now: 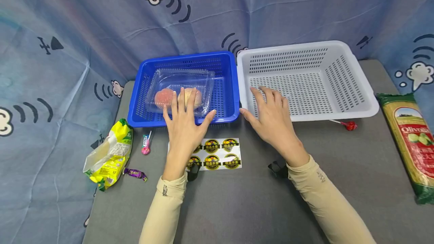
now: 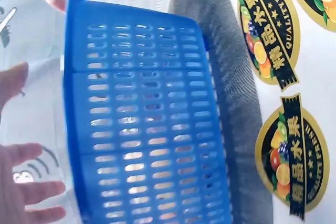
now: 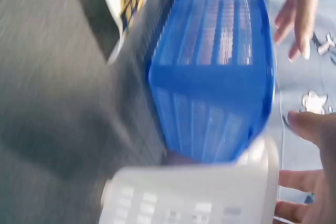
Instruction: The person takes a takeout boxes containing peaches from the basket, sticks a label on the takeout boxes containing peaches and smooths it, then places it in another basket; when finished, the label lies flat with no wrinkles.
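My left hand (image 1: 184,133) hovers over the front of a blue plastic basket (image 1: 223,119), fingers straight and spread. Inside that basket lies a clear plastic box (image 1: 184,73) with two round fruits like peaches, one pinkish (image 1: 163,98) and one paler (image 1: 198,96), partly covered by my fingers. My right hand (image 1: 274,121) reaches over the left front rim of a white plastic basket (image 1: 335,115), relaxed, fingers spread and holding nothing. Beneath my left wrist is a sheet of round fruit stickers (image 1: 211,147). In the left wrist view, the left hand (image 2: 26,192) is apart from the blue basket's side.
At left lie a yellow-green packet (image 1: 116,153), a lollipop (image 1: 145,144) and a purple-wrapped candy (image 1: 135,173). A red lollipop (image 1: 350,125) sits before the white basket. An Olivoila pasta bag (image 1: 411,138) stretches along the right. A patterned blue curtain (image 1: 210,14) hangs behind.
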`<action>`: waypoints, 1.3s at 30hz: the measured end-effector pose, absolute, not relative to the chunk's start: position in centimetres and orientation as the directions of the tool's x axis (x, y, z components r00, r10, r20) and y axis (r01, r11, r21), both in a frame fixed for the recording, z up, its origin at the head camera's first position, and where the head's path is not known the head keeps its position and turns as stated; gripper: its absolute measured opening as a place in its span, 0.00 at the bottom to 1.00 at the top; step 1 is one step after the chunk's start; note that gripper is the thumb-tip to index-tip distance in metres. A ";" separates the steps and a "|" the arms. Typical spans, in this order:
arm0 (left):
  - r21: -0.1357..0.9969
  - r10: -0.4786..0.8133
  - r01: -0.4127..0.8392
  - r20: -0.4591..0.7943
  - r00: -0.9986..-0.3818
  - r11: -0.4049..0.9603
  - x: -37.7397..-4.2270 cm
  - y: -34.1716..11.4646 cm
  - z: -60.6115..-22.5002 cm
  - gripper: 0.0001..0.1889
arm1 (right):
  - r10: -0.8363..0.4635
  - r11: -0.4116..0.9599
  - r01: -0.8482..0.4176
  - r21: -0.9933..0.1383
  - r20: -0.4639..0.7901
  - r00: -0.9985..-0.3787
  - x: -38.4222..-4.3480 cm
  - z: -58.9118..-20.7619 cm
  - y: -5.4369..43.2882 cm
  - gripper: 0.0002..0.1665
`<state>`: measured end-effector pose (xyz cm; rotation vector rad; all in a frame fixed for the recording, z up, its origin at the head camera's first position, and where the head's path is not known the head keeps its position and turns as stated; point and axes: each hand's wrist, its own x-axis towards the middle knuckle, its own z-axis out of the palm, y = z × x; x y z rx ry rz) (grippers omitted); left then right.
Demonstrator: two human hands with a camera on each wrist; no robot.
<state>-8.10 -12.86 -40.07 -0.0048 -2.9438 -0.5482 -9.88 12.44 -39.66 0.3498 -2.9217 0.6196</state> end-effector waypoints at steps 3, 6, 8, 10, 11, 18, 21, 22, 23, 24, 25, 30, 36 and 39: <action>0.379 -0.057 0.026 0.207 -0.977 0.925 -7.5 -13.1 -39.6 0.46 | -0.242 0.874 -0.322 -0.363 0.249 -0.938 -9.9 -39.9 10.9 0.41; 0.402 -0.095 0.024 0.274 -0.957 0.915 -6.8 -13.4 -39.3 0.43 | -0.272 0.859 -0.364 -0.362 0.281 -0.921 -10.2 -39.9 9.6 0.39; 0.417 -0.124 0.025 0.325 -0.938 0.909 -6.4 -13.7 -39.1 0.41 | -0.290 0.850 -0.381 -0.364 0.280 -0.915 -10.5 -39.9 8.9 0.37; 0.428 -0.150 0.029 0.379 -0.913 0.903 -6.0 -14.0 -39.1 0.38 | -0.307 0.839 -0.391 -0.378 0.266 -0.914 -10.9 -39.9 8.2 0.36; 0.436 -0.165 0.029 0.401 -0.901 0.900 -5.8 -14.2 -39.1 0.36 | -0.317 0.833 -0.397 -0.385 0.255 -0.914 -11.1 -39.9 7.8 0.36; 0.544 -0.312 -0.053 0.395 -0.864 0.837 -4.5 -15.6 -40.0 0.33 | -0.404 0.789 -0.448 -0.420 0.196 -0.894 -12.8 -40.4 5.0 0.36; 0.610 -0.360 -0.099 0.322 -0.876 0.786 -4.1 -16.1 -40.8 0.33 | -0.414 0.804 -0.442 -0.397 0.160 -0.896 -13.3 -40.7 3.8 0.39; 0.632 -0.375 -0.114 0.296 -0.878 0.767 -4.0 -16.2 -41.0 0.34 | -0.413 0.818 -0.434 -0.377 0.140 -0.900 -13.5 -40.8 3.4 0.41; 0.653 -0.389 -0.127 0.273 -0.880 0.746 -4.0 -16.3 -41.3 0.34 | -0.409 0.832 -0.422 -0.360 0.115 -0.905 -13.7 -40.9 3.0 0.43; 0.674 -0.403 -0.141 0.250 -0.880 0.726 -3.9 -16.4 -41.6 0.34 | -0.402 0.846 -0.407 -0.344 0.089 -0.911 -13.9 -40.9 2.7 0.46; 0.696 -0.417 -0.153 0.227 -0.880 0.701 -3.9 -16.5 -42.0 0.34 | -0.393 0.859 -0.391 -0.330 0.066 -0.917 -14.0 -40.9 2.4 0.48; 0.839 -0.453 -0.156 0.116 -0.884 0.521 -4.1 -16.7 -43.4 0.37 | -0.347 0.901 -0.328 -0.284 -0.020 -0.938 -14.6 -40.7 1.1 0.56; 0.983 -0.431 -0.040 0.043 -0.901 0.181 -4.3 -16.3 -44.5 0.37 | -0.314 0.911 -0.280 -0.303 -0.071 -0.947 -15.2 -40.5 0.2 0.58; 0.993 -0.438 0.000 0.051 -0.898 0.116 -4.3 -16.1 -44.9 0.37 | -0.310 0.903 -0.261 -0.342 -0.096 -0.946 -15.3 -40.5 -0.2 0.58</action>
